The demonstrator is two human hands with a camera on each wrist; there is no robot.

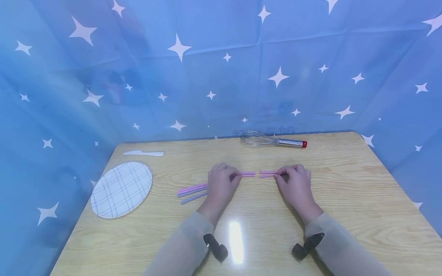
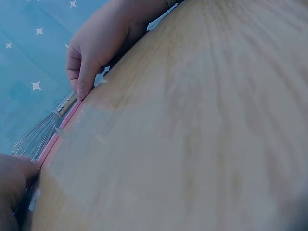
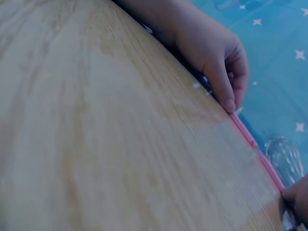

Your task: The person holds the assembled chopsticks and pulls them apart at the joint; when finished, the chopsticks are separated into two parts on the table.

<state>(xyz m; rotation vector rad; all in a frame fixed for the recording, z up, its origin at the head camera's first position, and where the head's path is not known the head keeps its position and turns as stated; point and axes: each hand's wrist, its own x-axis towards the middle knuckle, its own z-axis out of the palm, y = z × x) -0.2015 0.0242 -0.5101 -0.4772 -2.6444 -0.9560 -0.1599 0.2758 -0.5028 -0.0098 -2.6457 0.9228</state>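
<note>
My left hand (image 1: 222, 186) pinches a pair of thin pink sticks (image 1: 248, 174) between thumb and fingers, low over the table. Facing it, my right hand (image 1: 295, 186) pinches another pair of thin pink sticks (image 1: 266, 174). The ends of the two pairs point at each other across a small gap. To the left of my left hand lie several pink and grey-blue sticks (image 1: 192, 191), partly hidden by that hand. In the left wrist view, pink sticks (image 2: 71, 114) run from the right hand's fingertips toward the left hand (image 2: 14, 185).
A wooden table (image 1: 345, 191) bears everything. At its back edge lies a whisk (image 1: 262, 139) with a red-tipped handle. On the left are a white knife (image 1: 144, 153) and a checked oval plate (image 1: 121, 190). A blue star-patterned curtain (image 1: 221, 76) hangs behind.
</note>
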